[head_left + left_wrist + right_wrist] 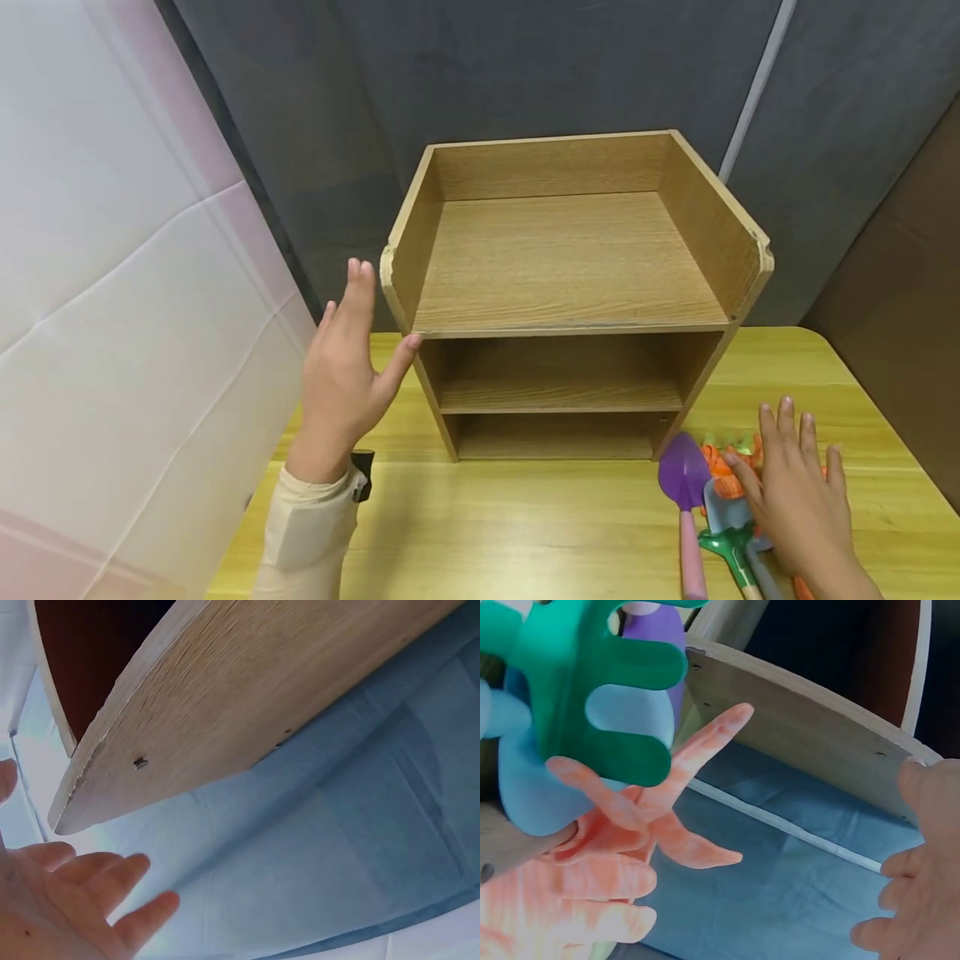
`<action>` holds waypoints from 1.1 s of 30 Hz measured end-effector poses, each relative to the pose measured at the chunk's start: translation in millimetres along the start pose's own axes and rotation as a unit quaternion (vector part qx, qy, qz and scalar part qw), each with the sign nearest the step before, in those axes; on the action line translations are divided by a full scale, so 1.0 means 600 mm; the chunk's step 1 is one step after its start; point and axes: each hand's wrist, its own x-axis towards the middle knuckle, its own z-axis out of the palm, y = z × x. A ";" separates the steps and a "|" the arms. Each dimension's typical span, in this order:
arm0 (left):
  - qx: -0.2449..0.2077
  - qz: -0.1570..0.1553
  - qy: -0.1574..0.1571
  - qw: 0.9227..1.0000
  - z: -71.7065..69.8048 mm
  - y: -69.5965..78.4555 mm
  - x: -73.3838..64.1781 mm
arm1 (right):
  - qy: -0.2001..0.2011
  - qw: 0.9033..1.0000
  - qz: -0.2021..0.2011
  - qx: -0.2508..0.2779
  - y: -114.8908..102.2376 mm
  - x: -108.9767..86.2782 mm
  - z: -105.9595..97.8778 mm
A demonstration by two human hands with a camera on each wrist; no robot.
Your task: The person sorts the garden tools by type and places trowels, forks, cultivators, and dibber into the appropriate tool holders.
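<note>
A small wooden shelf unit [573, 267] with a raised rim and two lower compartments stands on the table. My left hand [341, 379] is held up beside its left front corner, fingers straight and thumb tip overlapping the edge in the head view. In the left wrist view, the fingers [112, 881] are spread below the shelf's side panel [187, 727]. My right hand [802, 492] hovers, fingers spread, over a pile of garden tools at the right. The pile has a purple trowel [684, 471] with pink handle, a green hand rake [562, 682], a blue-grey shovel [726, 504] and orange gloves [727, 483].
The yellow wood-grain table [525, 533] runs under everything. Dark grey cloth [562, 67] hangs behind the shelf, a white-and-pink sheet [150, 292] closes off the left, and a brown panel [900, 275] stands at the right.
</note>
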 end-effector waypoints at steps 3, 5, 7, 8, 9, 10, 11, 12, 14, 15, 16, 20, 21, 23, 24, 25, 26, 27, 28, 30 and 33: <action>-0.035 0.015 0.011 0.999 0.000 -0.002 0.011 | -0.002 1.000 0.003 0.009 0.004 -0.002 0.003; -0.047 0.020 0.019 0.999 -0.001 -0.003 0.016 | -0.002 1.000 0.006 0.009 0.006 -0.002 0.003; -0.053 0.021 0.024 0.998 -0.003 -0.002 0.022 | -0.001 1.000 0.010 0.007 0.009 -0.002 0.004; -0.055 0.019 0.027 0.998 -0.004 -0.002 0.025 | 0.001 1.000 0.011 0.006 0.011 -0.002 0.004; -0.057 0.018 0.030 0.998 -0.005 -0.001 0.028 | 0.003 1.000 0.013 0.005 0.012 -0.002 0.004; -0.058 0.016 0.033 0.998 -0.006 0.000 0.031 | 0.005 1.000 0.015 0.004 0.014 -0.002 0.004; -0.061 0.013 0.034 0.997 -0.008 0.002 0.035 | 0.008 1.000 0.016 0.002 0.015 -0.002 0.003; -0.064 0.012 0.037 0.997 -0.009 0.003 0.038 | 0.008 1.000 0.019 0.002 0.017 -0.002 0.003; -0.069 0.012 0.041 0.997 -0.010 0.005 0.043 | 0.007 1.000 0.023 0.002 0.019 -0.003 0.003; -0.073 0.015 0.044 0.996 -0.011 0.005 0.046 | 0.006 1.000 0.026 0.002 0.020 -0.003 0.002; -0.075 0.017 0.046 0.996 -0.011 0.006 0.048 | 0.004 1.000 0.029 0.002 0.021 -0.003 0.002; -0.085 0.026 0.061 0.994 -0.012 0.009 0.058 | 0.003 0.999 0.036 -0.003 0.025 -0.005 0.003; -0.085 0.028 0.066 0.994 -0.013 0.010 0.060 | 0.001 0.999 0.037 -0.006 0.026 -0.005 0.004; -0.083 0.031 0.077 0.993 -0.013 0.012 0.065 | 0.001 0.999 0.038 -0.011 0.030 -0.006 0.004; -0.081 0.033 0.082 0.993 -0.013 0.012 0.068 | -0.002 0.999 0.040 -0.012 0.032 -0.007 0.004; -0.081 0.035 0.087 0.992 -0.014 0.013 0.070 | -0.003 0.999 0.042 -0.013 0.034 -0.007 0.005; -0.080 0.037 0.091 0.992 -0.014 0.013 0.072 | -0.004 0.999 0.044 -0.016 0.036 -0.007 0.005; -0.081 0.039 0.095 0.991 -0.015 0.014 0.074 | -0.004 0.999 0.045 -0.018 0.038 -0.008 0.006; -0.083 0.040 0.098 0.991 -0.015 0.014 0.076 | -0.005 0.999 0.047 -0.018 0.040 -0.008 0.006; -0.088 0.042 0.100 0.990 -0.015 0.015 0.080 | -0.008 0.998 0.053 -0.020 0.044 -0.010 0.008; -0.092 0.043 0.099 0.990 -0.016 0.017 0.084 | -0.008 0.998 0.061 -0.022 0.049 -0.013 0.010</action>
